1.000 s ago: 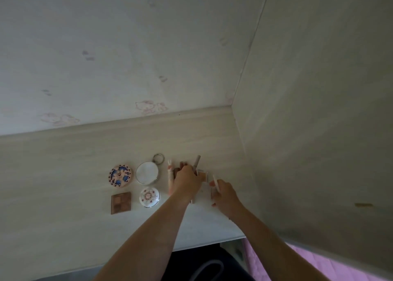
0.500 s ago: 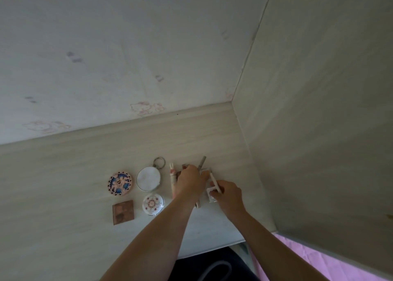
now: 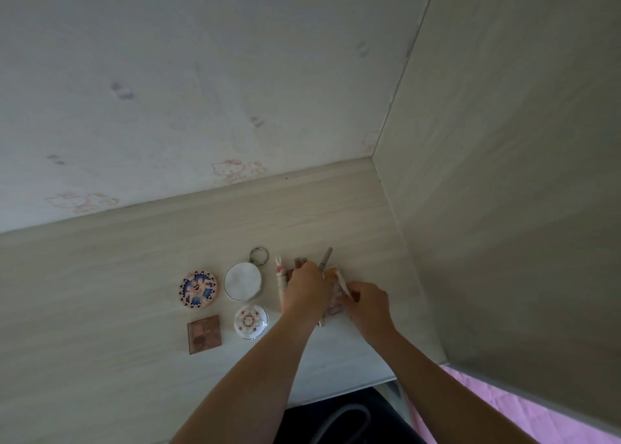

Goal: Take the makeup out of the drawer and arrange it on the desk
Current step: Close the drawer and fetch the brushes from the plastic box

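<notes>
Makeup lies on the pale wooden desk. A round pink-and-blue compact, a round white mirror with a key ring, a small white patterned compact and a brown square palette lie in two rows. To their right a pink rabbit-topped tube and a grey pencil lie among several slim sticks. My left hand rests curled over these sticks, hiding most of them. My right hand pinches a thin pale stick over a small clear case.
A wall with faint cartoon-cat prints stands behind the desk. A tall wooden side panel closes the right. The desk's front edge runs below my arms, with pink bedding at the lower right.
My right hand has drawn closer to my left hand, carrying the thin stick over the small clear case. My left hand stays on the sticks. The camera view has shifted slightly.
</notes>
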`<state>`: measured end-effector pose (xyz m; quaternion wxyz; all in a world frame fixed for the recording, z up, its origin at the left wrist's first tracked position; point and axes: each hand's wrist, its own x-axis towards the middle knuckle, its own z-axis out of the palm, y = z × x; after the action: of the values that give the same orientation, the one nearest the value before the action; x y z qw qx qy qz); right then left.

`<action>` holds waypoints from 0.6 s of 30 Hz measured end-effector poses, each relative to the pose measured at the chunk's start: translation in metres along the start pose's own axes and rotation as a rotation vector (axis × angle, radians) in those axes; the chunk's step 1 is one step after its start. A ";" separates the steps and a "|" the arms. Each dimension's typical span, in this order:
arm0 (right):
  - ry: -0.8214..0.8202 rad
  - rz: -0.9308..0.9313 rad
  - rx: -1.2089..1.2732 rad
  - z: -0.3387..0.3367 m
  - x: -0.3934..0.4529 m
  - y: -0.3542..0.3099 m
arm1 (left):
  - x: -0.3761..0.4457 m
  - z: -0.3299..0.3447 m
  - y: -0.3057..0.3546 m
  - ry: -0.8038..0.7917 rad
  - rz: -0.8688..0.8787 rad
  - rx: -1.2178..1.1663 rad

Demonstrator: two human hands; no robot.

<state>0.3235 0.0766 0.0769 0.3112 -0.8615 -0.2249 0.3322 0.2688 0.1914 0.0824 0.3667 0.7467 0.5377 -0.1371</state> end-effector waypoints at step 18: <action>0.045 0.318 0.234 -0.046 0.027 0.015 | -0.008 0.012 0.046 -0.296 -0.160 -0.703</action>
<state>0.3770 0.0645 0.0821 0.3578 -0.8512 -0.0387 0.3820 0.3101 0.1702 0.0969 0.6621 0.5031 0.5498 -0.0790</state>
